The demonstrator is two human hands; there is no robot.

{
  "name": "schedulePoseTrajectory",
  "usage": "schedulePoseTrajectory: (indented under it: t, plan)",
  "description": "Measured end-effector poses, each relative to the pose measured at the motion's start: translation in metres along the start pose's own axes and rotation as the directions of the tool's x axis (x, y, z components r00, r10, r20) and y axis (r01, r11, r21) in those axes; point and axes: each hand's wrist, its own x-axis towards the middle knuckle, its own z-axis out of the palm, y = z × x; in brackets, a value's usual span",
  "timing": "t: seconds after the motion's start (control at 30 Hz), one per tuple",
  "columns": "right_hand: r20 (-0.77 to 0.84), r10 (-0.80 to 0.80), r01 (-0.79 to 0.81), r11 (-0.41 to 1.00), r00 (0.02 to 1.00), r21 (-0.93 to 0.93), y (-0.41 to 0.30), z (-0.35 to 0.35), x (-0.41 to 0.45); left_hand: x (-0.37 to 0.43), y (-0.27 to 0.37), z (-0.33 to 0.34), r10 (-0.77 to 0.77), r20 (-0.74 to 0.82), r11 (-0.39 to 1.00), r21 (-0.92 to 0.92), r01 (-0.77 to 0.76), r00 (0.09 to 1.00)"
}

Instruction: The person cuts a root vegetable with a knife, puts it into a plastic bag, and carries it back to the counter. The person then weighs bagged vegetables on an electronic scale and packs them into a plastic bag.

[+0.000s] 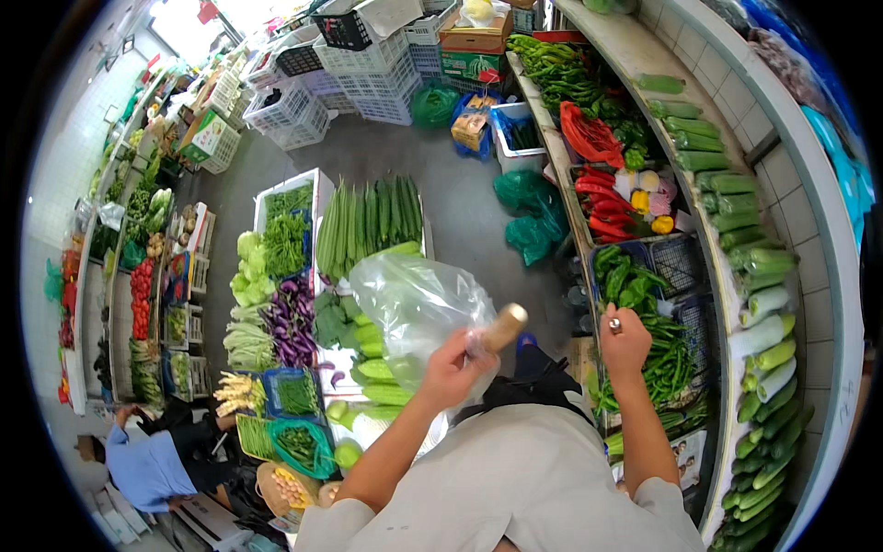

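My left hand (452, 372) grips the gathered neck of a clear plastic bag (421, 297) and a tan cylindrical piece (506, 330) with a pale, cut-looking end. The bag hangs puffed out over light-green gourds (376, 372); I cannot make out its contents. My right hand (626, 345) is a fist around a slim tool handle (614, 324) with a shiny metal end; the rest of the tool is hidden. Beneath and beside that fist lie long green chili peppers (666, 366), with broader green peppers (621, 276) just beyond.
To the left, a low display holds purple eggplants (293, 324), cucumbers (390, 214) and broccoli (336, 321). Wrapped gourds (748, 221) line the ledge at right. Green plastic bags (531, 214) lie on the floor. Stacked white crates (372, 76) stand ahead. A person in blue (148, 462) is at lower left.
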Motion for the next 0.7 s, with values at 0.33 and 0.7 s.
schedulePoseTrajectory:
  t: [0.33, 0.7]
  plan:
    - [0.532, 0.461, -0.659, 0.701, 0.71, 0.273, 0.108, 0.186, 0.146, 0.259, -0.001, -0.114, -0.203, -0.241, 0.479, -0.87, -0.118, 0.949]
    - [0.371, 0.086, -0.201, 0.938, 0.925, 0.283, -0.025, 0.38, 0.449, 0.466, -0.027, -0.257, -0.241, -0.433, 0.463, -0.838, -0.289, 0.869]
